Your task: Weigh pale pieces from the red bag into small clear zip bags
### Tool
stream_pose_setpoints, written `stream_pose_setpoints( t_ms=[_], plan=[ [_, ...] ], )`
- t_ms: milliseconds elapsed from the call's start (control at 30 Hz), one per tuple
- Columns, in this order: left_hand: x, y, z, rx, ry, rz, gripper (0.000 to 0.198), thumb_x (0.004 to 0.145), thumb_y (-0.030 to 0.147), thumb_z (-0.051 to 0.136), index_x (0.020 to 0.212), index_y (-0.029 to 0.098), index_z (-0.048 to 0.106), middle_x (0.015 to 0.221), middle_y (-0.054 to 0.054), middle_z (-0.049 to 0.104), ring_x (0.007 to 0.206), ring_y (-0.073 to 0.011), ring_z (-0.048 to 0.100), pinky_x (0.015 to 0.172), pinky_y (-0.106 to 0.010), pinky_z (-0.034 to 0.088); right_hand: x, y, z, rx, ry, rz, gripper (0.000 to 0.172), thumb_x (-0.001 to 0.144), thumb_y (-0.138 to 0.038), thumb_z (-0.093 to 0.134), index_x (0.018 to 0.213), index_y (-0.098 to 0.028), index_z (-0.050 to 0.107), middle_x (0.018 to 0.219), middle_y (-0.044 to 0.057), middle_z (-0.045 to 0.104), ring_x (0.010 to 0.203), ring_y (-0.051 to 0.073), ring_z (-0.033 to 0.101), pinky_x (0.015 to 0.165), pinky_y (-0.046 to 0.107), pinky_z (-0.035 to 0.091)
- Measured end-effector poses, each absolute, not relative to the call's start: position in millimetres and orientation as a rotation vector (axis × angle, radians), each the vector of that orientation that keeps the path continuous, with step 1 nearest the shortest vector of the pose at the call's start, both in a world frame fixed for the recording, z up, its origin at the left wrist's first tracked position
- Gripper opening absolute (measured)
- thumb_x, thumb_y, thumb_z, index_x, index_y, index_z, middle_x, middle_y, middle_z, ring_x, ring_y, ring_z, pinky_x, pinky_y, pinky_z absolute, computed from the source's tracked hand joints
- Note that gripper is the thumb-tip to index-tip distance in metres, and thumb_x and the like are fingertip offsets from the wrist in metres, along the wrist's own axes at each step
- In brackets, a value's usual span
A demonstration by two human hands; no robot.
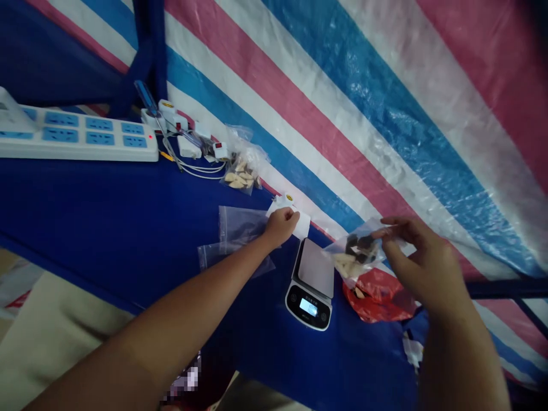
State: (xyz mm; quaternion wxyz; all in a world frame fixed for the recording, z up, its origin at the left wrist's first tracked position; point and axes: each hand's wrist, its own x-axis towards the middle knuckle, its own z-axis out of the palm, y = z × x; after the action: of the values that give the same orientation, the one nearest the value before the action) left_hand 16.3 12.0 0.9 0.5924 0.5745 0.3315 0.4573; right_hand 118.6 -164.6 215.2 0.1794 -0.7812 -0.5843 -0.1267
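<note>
My left hand (282, 225), fingers pinched together, is at a small piece of white paper (302, 224) behind the scale. Beneath that forearm lie two flat clear zip bags (242, 224), partly hidden. My right hand (417, 257) grips the top edge of a clear zip bag (357, 251) with dark pieces and pale slices inside. This bag hangs tilted just right of the digital scale (315, 268), over a red plastic bag (381, 294) with some pale slices showing. The scale's display is lit, but its digits are too blurred to read.
A white power strip (100, 137) lies at the left. Plugs, cables and a blue-handled screwdriver (148, 98) are by its end. Filled clear bags (243, 165) stand against the striped tarp wall (325, 114). The blue table's (85, 211) front edge runs diagonally.
</note>
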Motion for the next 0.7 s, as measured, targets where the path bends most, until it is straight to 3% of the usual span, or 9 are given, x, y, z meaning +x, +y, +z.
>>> stream_pose_setpoints(
  t_ms=[200, 400, 500, 600, 700],
  plan=[
    [12.3, 10.9, 2.4, 1.359, 0.794, 1.016, 0.032, 0.083, 0.039, 0.054, 0.059, 0.022, 0.042, 0.055, 0.004, 0.043, 0.057, -0.0128, 0.040, 0.058, -0.031, 0.027, 82.3, -86.0, 242.4, -1.945, -1.889, -0.367, 0.032, 0.076, -0.020, 0.057, 0.106, -0.023, 0.068, 0.091, 0.003, 0.076, 0.086, 0.024, 0.072, 0.079, 0.038, 0.052],
    [11.4, 9.7, 2.7, 1.410, 0.804, 0.974, 0.034, 0.084, 0.038, 0.054, 0.058, 0.023, 0.040, 0.055, 0.003, 0.044, 0.057, -0.0143, 0.039, 0.058, -0.033, 0.025, 71.8, 50.3, 196.4, -1.818, -2.143, -0.252, 0.024, 0.074, -0.012, 0.058, 0.096, -0.018, 0.068, 0.092, 0.006, 0.073, 0.089, 0.024, 0.068, 0.084, 0.039, 0.051],
    [10.9, 11.0, 2.2, 1.419, 0.795, 0.971, 0.032, 0.085, 0.037, 0.054, 0.060, 0.022, 0.041, 0.057, 0.003, 0.046, 0.058, -0.0141, 0.040, 0.059, -0.033, 0.026, 60.1, 99.9, 174.2, -1.820, -2.157, -0.261, 0.032, 0.077, -0.009, 0.055, 0.106, -0.018, 0.066, 0.106, 0.008, 0.073, 0.100, 0.025, 0.066, 0.091, 0.042, 0.049],
    [9.3, 10.8, 3.9, 1.410, 0.783, 0.968, 0.032, 0.086, 0.036, 0.054, 0.060, 0.022, 0.042, 0.057, 0.002, 0.046, 0.058, -0.0136, 0.041, 0.060, -0.033, 0.028, 37.9, 92.8, 175.1, -1.687, -2.066, -0.321, 0.030, 0.086, -0.015, 0.054, 0.114, -0.018, 0.063, 0.110, 0.009, 0.071, 0.102, 0.025, 0.064, 0.090, 0.040, 0.049],
    [7.9, 8.3, 12.1, 1.379, 0.755, 0.963, 0.032, 0.085, 0.035, 0.058, 0.060, 0.021, 0.043, 0.058, 0.002, 0.046, 0.061, -0.0132, 0.042, 0.061, -0.032, 0.032, 18.5, 28.9, 188.3, -1.722, -2.133, -0.196, 0.016, 0.092, -0.020, 0.051, 0.097, -0.018, 0.067, 0.087, 0.005, 0.068, 0.085, 0.021, 0.064, 0.082, 0.036, 0.049]
  ],
)
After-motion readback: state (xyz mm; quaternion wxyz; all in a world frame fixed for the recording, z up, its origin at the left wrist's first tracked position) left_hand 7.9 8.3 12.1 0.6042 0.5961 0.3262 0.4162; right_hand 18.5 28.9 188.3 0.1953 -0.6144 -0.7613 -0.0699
